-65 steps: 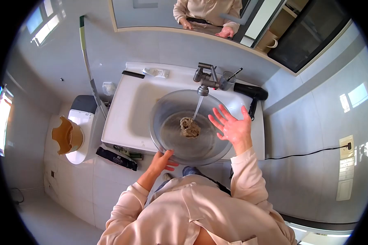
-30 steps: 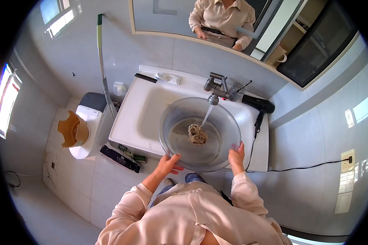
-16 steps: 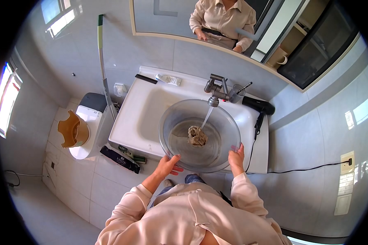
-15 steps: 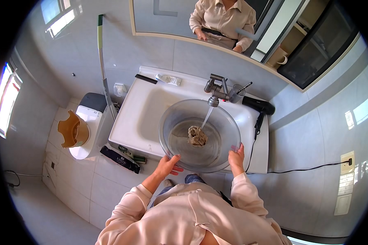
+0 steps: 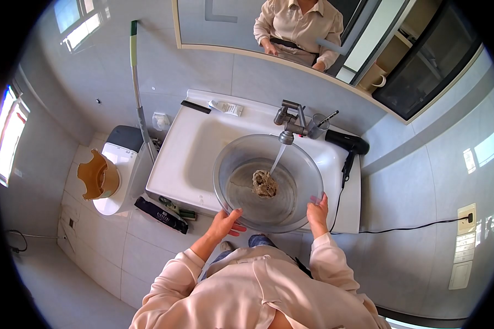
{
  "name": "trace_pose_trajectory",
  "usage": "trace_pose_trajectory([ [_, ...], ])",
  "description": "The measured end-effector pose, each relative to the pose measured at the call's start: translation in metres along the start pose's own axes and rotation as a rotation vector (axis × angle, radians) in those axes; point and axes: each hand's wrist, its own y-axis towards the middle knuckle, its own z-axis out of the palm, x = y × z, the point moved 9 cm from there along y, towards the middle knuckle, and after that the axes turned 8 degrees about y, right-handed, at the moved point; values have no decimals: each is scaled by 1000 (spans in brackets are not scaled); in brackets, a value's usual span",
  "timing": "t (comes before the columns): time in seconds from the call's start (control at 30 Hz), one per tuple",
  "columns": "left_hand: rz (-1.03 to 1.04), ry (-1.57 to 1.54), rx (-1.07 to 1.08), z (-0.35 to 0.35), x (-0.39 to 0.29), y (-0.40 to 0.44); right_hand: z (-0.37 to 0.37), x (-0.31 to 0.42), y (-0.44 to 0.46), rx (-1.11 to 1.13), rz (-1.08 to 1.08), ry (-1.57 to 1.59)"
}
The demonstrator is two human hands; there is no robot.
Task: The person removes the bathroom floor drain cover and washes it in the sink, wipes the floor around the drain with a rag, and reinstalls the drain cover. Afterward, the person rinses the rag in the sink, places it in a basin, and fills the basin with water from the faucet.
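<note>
A large clear plastic basin (image 5: 233, 205) rests on the front of the white sink, beneath the tap. My left hand (image 5: 223, 223) grips its near-left rim, thumb on top and fingers underneath. On the near-right side, my right hand (image 5: 318, 213) holds the rim in the same way. A rough, crumpled brown lump (image 5: 264, 185) lies on the basin's bottom; its kind is not clear. Water (image 5: 278, 158) streams from the grey tap (image 5: 286, 135) into the basin beside the lump, and some shallow water appears to cover the bottom.
On the sink's back ledge (image 5: 247, 102) are a black comb (image 5: 196, 107), a white tube (image 5: 225, 108) and a cup (image 5: 316, 127) with a brush. A black hair dryer (image 5: 347, 143) lies at right, its cord running to a wall socket (image 5: 466, 217). At left stands a toilet (image 5: 115, 192) carrying an orange-brown container (image 5: 100, 175).
</note>
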Motion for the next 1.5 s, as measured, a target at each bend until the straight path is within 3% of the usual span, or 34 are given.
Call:
trace_pose_trajectory([
  [0.23, 34, 18, -31, -8, 7, -2, -6, -34, 15, -19, -14, 79],
  [0.27, 63, 18, -85, -1, 2, -3, -1, -56, 43, 40, -216, 28],
  [0.3, 85, 36, -76, 10, -4, 2, 18, -26, 40, 51, -181, 169],
  [0.37, 99, 20, -166, -19, 7, -5, 14, -42, 53, 74, -78, 209],
  [0.4, 84, 66, -95, -6, 9, 2, -21, -65, 50, 15, -111, 154],
  [0.5, 20, 87, -158, -6, 1, -5, -4, -30, 30, 94, 10, 301],
  [0.57, 61, 144, -176, -8, -2, -6, 4, 9, 5, 121, 4, 245],
  [0.7, 10, 170, -126, -7, 2, 0, -3, -18, 26, 69, -7, 214],
  [0.87, 116, 160, -186, -10, -8, -9, -1, 10, 4, 43, 21, 186],
  [1.5, 124, 181, -188, -11, -7, -1, -2, 10, 3, 43, 33, 196],
])
